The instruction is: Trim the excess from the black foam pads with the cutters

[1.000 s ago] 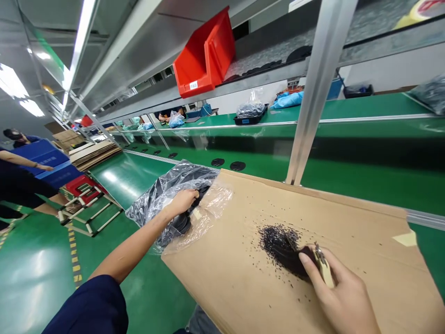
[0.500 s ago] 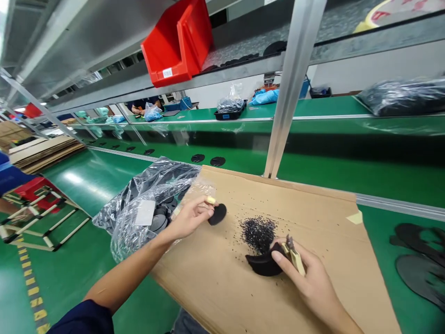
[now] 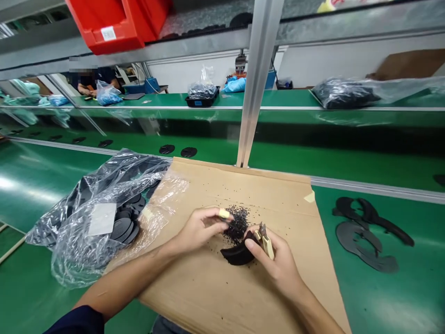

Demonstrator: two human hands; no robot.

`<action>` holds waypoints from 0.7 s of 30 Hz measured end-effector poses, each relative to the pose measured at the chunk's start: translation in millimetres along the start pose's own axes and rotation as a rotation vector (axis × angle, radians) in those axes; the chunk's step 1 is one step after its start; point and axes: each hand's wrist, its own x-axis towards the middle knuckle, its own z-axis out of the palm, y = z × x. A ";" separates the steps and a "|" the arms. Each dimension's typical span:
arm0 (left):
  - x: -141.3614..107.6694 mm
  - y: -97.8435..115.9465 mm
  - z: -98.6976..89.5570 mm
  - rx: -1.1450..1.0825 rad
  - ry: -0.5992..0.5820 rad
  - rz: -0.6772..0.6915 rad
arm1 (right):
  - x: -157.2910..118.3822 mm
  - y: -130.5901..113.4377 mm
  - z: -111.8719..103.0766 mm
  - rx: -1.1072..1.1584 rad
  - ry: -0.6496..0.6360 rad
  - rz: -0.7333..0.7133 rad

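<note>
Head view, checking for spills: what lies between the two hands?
In the head view, a heap of black crumbs lies on the cardboard, beside a curved black piece.

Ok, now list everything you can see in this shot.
cardboard sheet: one, tan, on the green workbench
black crumbs: one heap, black, on the cardboard
curved black piece: one, black, at the crumbs, against the right hand
small cutters: one pair, pale handle, in the right hand
small yellow piece: one, pale yellow, in the left hand's fingers
plastic bag: one, clear, holding black rounded pieces, left of the cardboard
flat cut-out shapes: several, black, on the bench right of the cardboard
storage bin: one, red, on the overhead shelf
co-worker: one, at the far bench
left hand: one, over the cardboard
right hand: one, over the cardboard
sleeve: one, dark blue, on the left arm
</note>
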 end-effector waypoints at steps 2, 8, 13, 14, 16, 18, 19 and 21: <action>-1.2 2.6 -5.7 0.007 0.078 -0.002 | 0.0 3.5 0.8 -0.028 0.068 0.014; -8.3 9.9 -10.4 0.108 -0.047 0.050 | 1.6 8.9 2.1 -0.127 0.180 0.029; -16.8 3.8 -1.5 0.208 -0.056 0.056 | 0.8 8.5 4.1 -0.110 0.102 0.059; -17.6 3.1 -0.5 0.265 -0.039 0.118 | 0.3 8.4 4.7 -0.100 0.081 0.068; -18.1 2.7 0.7 0.368 -0.026 0.249 | -0.6 8.2 6.2 -0.094 0.053 0.080; -17.6 3.0 1.8 0.431 -0.046 0.344 | -1.1 7.7 7.7 -0.101 0.042 0.087; -17.3 3.1 2.6 0.449 -0.063 0.375 | -1.2 7.3 8.4 -0.106 0.038 0.089; -16.8 2.8 4.8 0.481 -0.085 0.420 | -1.2 6.4 9.5 -0.114 0.035 0.092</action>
